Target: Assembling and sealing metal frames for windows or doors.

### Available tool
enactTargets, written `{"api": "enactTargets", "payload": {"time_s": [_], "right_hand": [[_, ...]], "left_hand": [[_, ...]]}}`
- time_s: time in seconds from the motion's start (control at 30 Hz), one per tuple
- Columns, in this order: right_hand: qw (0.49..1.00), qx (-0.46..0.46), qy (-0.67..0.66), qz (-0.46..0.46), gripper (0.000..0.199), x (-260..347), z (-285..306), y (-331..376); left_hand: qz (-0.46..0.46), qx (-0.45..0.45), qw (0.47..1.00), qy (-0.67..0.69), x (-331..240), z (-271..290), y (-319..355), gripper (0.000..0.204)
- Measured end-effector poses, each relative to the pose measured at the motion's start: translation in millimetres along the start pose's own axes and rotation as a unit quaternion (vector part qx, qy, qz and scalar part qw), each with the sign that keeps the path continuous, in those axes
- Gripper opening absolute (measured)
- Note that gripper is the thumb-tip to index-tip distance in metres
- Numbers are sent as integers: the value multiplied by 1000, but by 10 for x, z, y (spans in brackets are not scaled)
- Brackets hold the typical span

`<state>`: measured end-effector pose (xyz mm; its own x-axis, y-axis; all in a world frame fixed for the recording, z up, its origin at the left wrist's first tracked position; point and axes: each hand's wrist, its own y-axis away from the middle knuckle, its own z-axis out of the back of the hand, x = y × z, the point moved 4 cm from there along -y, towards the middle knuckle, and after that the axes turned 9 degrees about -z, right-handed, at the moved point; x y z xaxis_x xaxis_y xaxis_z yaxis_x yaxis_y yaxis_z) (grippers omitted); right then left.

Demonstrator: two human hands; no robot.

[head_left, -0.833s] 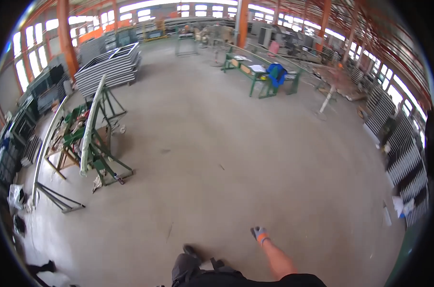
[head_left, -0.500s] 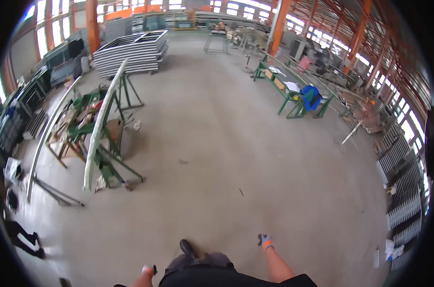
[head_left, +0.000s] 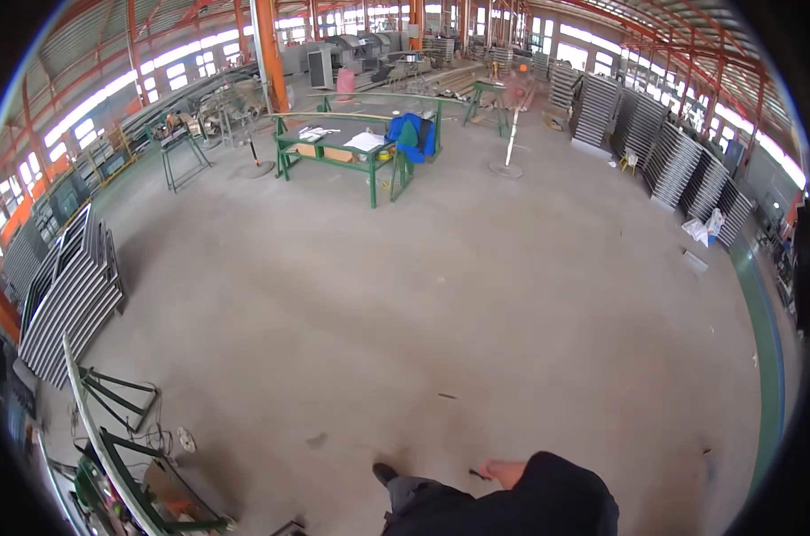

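You are mid-stride on the bare concrete floor [head_left: 476, 295], by my reading simply walking; your right hand [head_left: 501, 470] pokes out of a dark sleeve [head_left: 548, 500] at the lower middle of the frame, too blurred to tell whether it is clenched or slack; a small dark sliver [head_left: 478, 474] sits just beside it, held or lying on the floor I cannot tell; your left hand is out of view. Your shoe [head_left: 384, 473] lands just left of the hand.

Any further step calls, I judge, for minding the lower left, where a green steel stand [head_left: 119, 447] carries a long pale bar [head_left: 88, 402], with thin cable looped near it. The floor is grey, matt and mottled; flat ribbed metal frames [head_left: 65, 295] lie stacked at the left edge; a green table [head_left: 333, 147] with papers stands at upper middle; grey panels [head_left: 682, 170] lean in rows at upper right.
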<state>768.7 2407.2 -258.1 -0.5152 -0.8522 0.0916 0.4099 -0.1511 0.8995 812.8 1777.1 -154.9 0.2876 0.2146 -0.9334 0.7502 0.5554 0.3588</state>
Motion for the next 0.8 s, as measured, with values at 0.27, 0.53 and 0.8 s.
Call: {"api": "enactTargets", "payload": {"time_s": [0.27, 0.53, 0.8], "right_hand": [[937, -274, 12, 217, 33, 4907, 3100, -219], [934, -274, -69, 219, 19, 7186, 3400, -1206], [953, 19, 270, 138, 15, 7457, 2322, -2118]], "left_hand": [[85, 16, 996, 5, -796, -44, -2161, 23], [132, 2, 990, -49, -1914, 51, -4682, 24], [-120, -18, 988, 94, -3697, 218, -8342, 17]]}}
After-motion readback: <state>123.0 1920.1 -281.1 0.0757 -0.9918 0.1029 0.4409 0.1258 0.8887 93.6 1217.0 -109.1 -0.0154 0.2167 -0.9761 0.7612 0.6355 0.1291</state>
